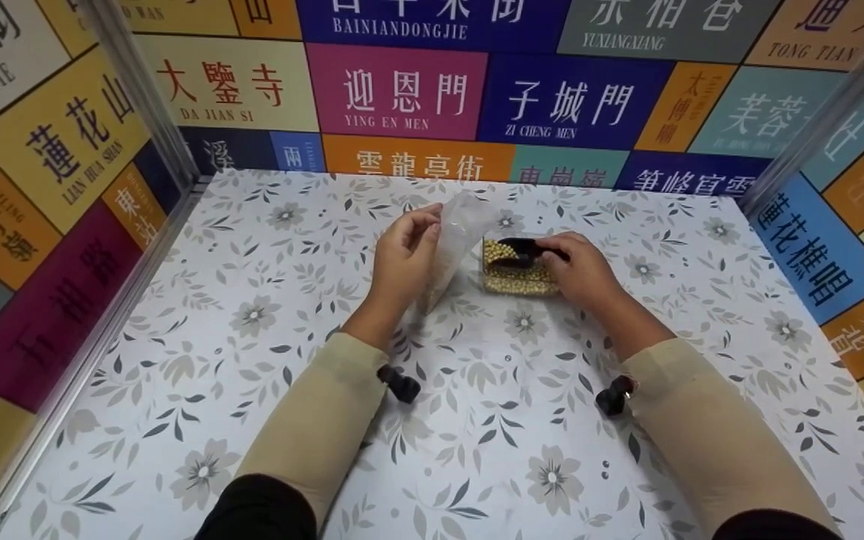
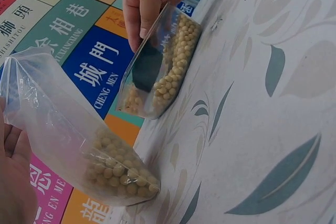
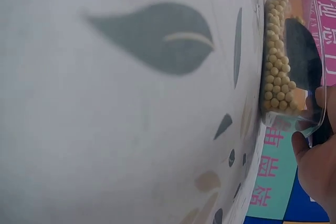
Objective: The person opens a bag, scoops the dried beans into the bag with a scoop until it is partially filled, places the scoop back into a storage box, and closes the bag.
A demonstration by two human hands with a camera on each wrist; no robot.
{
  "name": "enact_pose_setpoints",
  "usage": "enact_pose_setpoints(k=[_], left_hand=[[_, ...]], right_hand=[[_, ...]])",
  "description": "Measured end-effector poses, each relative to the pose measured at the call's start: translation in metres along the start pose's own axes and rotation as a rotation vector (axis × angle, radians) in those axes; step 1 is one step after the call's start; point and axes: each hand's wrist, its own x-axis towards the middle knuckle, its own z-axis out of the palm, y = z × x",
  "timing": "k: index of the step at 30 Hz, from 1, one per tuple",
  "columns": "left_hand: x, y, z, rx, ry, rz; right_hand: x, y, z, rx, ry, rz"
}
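My left hand point(image 1: 406, 259) holds the upper edge of a clear plastic bag point(image 1: 463, 225), which stands upright on the table. Soybeans point(image 2: 118, 169) fill its lower part, as the left wrist view shows. To the right of the bag is a clear rectangular box point(image 2: 181, 85) of soybeans point(image 3: 278, 77). Gripped by its handle, a black scoop point(image 1: 516, 253) is in my right hand point(image 1: 582, 271). The scoop's head lies inside the box, over the beans, with some beans at its front end. The right palm is hidden from the head view.
A white tablecloth point(image 1: 432, 442) with grey flowers and leaves covers the table. Behind it stands a wall of coloured panels point(image 1: 394, 90) with printed characters, and similar panels flank both sides. Metal posts point(image 1: 139, 90) rise at the back corners.
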Motion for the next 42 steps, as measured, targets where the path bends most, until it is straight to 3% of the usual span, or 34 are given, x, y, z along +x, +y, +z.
enact_pose_setpoints(k=[12,22,28,33,42], left_hand=[[0.000,-0.001,0.001,0.003,0.009,0.013],[-0.001,0.000,0.002,0.006,0.003,-0.005],[-0.001,0.001,0.002,-0.001,0.008,-0.013],[-0.001,0.001,0.001,0.003,0.001,0.007],[-0.001,0.000,0.001,-0.003,0.005,0.019]], right_hand=[[-0.011,0.009,-0.015,0.198,0.082,0.019],[-0.014,0.007,-0.023,0.226,0.126,0.006],[-0.015,-0.008,-0.031,0.261,0.157,0.011],[-0.011,-0.012,-0.039,0.225,0.166,-0.009],[-0.009,-0.044,-0.063,0.212,0.151,-0.022]])
